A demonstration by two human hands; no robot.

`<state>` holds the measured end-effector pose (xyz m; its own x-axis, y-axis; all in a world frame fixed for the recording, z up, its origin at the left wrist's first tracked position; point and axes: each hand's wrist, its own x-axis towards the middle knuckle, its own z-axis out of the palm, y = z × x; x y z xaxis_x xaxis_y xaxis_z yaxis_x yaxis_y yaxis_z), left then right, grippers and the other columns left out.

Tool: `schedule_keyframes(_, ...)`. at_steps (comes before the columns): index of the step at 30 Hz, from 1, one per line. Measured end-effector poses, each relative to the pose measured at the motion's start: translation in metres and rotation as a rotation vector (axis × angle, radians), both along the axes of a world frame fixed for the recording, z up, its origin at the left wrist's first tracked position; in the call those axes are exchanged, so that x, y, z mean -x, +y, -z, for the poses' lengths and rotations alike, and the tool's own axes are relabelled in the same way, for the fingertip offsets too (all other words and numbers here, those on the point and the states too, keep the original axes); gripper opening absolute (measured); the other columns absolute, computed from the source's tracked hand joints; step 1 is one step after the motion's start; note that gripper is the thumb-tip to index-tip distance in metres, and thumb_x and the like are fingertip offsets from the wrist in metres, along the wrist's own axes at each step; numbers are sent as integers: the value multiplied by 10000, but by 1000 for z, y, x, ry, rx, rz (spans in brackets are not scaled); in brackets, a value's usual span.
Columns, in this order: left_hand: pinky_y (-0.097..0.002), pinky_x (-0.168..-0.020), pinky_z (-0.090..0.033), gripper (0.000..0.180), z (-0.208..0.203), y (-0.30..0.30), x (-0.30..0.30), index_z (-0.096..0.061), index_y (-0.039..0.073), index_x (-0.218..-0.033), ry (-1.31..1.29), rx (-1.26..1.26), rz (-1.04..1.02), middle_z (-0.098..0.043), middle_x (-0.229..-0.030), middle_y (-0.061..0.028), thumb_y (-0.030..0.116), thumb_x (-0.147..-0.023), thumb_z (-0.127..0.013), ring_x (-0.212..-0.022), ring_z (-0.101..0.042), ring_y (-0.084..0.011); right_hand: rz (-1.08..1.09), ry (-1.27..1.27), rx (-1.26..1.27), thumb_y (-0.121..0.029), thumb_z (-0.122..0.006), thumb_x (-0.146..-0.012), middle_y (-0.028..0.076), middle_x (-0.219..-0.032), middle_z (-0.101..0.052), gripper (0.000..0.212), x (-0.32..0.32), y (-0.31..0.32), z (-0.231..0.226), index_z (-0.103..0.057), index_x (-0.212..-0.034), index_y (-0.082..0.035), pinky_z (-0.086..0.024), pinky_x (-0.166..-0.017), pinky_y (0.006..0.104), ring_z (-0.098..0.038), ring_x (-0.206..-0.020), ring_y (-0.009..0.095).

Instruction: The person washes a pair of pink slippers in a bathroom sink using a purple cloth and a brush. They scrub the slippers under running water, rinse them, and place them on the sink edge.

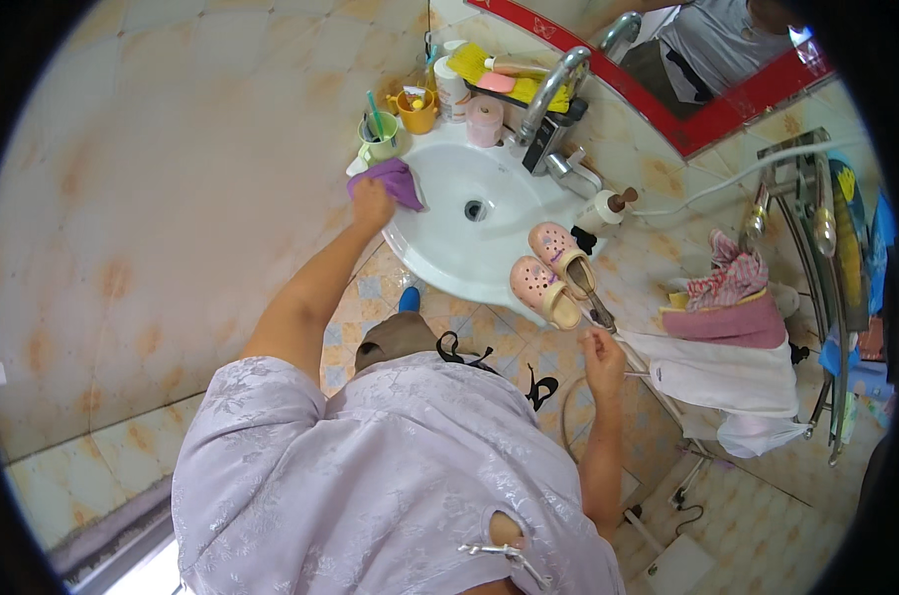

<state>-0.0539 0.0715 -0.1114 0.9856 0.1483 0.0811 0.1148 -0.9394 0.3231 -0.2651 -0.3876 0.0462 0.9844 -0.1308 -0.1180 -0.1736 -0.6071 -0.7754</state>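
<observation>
1. We see our left grip (373,204) closed on a purple cloth (400,182), its fingers pressing into the near, left part of the fabric.
2. From that grip the cloth spreads away and to the right, over the left rim of the white basin (444,253).
3. Just beyond the cloth we have a pale green cup (381,149), with a yellow cup (417,119) beside it.
4. Our right grip (602,359) is well apart from the cloth, its fingers bent and close together; we cannot tell whether it holds anything.
5. Nearest to it, we find a pair of pink clogs (539,283) at the basin's right edge and a white towel (732,379) hanging to the right.
</observation>
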Motion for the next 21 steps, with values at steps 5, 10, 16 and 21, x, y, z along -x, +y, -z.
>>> schedule_keyframes(5, -479, -903, -461, 492, 7, 47, -30, -577, -26, -1038, 160, 124, -256, -582, -1116, -250, 385, -798, -699, -1107, -536, -407, -62, 164, -122, -114, -596, -929, 37, -784, -668, 155, -24, 39, 25, -641, -1004, 14, -483, -634, 250, -596, -682, 88)
schedule_keyframes(10, -467, -874, -472, 461, 11, 52, -35, -619, 26, -1041, 417, 181, -124, -601, -1122, -210, 353, -735, -728, -1050, -572, -352, -81, -67, 91, -196, -612, -921, 131, -898, -674, 282, -100, 74, 30, -623, -1103, 19, -519, -757, 307, -645, -821, 168)
schedule_keyframes(16, -360, -616, -482, 409, 1, 34, -14, -583, 17, -1096, 267, 845, 43, -647, -823, -110, 147, -725, -696, -670, -594, -218, -59, -351, 304, -194, -616, -857, 290, -1211, -555, 479, -266, 63, 69, -512, -1248, 64, -411, -970, 469, -509, -1145, 435)
schedule_keyframes(21, -278, -705, -496, 357, -15, 24, -6, -605, 25, -1189, 533, 1197, 7, -657, -833, -46, 224, -894, -639, -722, -602, -129, -46, -228, 348, -168, -603, -818, 304, -1090, -605, 478, -354, 33, 90, -517, -1235, 48, -455, -892, 478, -572, -1044, 444)
